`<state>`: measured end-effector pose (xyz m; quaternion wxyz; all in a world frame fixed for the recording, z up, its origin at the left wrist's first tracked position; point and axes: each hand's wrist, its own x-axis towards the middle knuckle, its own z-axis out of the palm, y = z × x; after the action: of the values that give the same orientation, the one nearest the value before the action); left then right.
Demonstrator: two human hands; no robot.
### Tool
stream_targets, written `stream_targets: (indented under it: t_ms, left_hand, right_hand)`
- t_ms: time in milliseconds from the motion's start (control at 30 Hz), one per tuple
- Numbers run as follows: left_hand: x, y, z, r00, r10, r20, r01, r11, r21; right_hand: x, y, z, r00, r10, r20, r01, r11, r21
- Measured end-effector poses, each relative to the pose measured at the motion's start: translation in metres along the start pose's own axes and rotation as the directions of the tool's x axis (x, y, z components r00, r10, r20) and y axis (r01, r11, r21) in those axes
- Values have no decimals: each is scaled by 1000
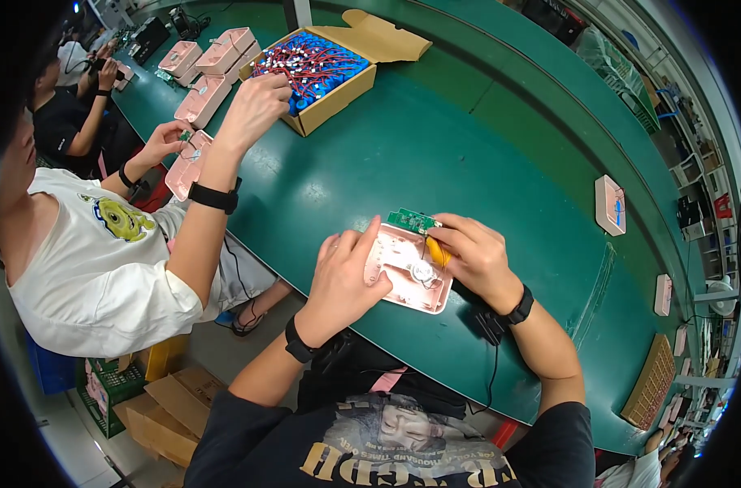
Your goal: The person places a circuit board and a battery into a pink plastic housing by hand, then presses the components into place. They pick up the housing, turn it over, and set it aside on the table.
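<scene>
A pink plastic case half (432,302) lies in front of me on the green table, its inside facing up, with a round silver part (421,272) and thin wires in it. My left hand (346,272) grips the case's left side, thumb over the inside and index finger stretched along the edge. At the far edge of the case, my right hand (478,254) pinches the end of a green circuit board (411,220). Just below the board, by my right fingers, is a yellow piece (437,251) whose kind I cannot make out.
At the far left stands an open cardboard box (338,103) of blue cells with red and black wires. A co-worker's hand (260,106) reaches over its near side. Stacked pink cases (204,99) stand left of it. Another pink case (608,205) lies at right; a black cabled device (488,328) sits by my right wrist.
</scene>
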<state>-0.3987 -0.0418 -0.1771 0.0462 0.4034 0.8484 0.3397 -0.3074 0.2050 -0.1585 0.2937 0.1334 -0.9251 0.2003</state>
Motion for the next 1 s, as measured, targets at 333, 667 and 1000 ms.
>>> stream_targets:
  t_ms: [333,667,1000]
  left_hand:
    - [10,-9,5,999,-35,-40,23,966,-258]
    - [8,-10,17,998,-35,54,55,903,-427]
    - [10,-10,15,997,-23,67,53,869,-493]
  right_hand:
    - [4,2,1,974,228,8,-225,953,202]
    - [7,2,-1,970,-163,182,133,977,165]
    - [19,-3,-5,964,-109,242,70,984,167]
